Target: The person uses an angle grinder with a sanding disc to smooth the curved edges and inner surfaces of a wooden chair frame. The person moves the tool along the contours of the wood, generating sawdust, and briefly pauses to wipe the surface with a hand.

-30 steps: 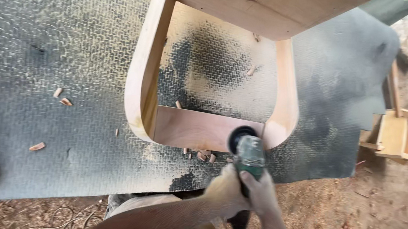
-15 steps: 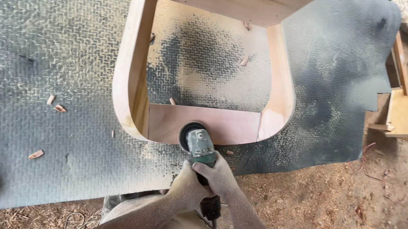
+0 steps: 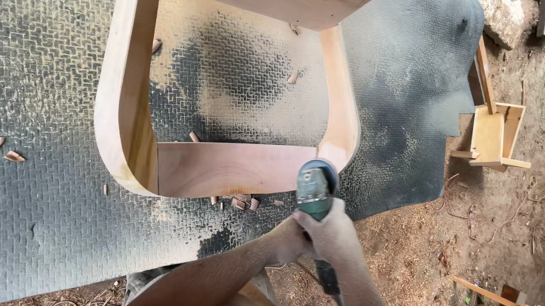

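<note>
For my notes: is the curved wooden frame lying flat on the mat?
No: curved wooden frame stands on edge on the mat; mat shows through it.

**One head-worn view, looking steeply down**

A single camera sits on the person's head and faces almost straight down. The hands point(image 3: 318, 230) enter from the bottom edge, close below the lens. The wooden frame point(image 3: 122, 110) on the black textured mat point(image 3: 41, 79) fills the upper middle, somewhat farther off. Sawdust-covered ground point(image 3: 510, 227) runs along the right side.
</note>
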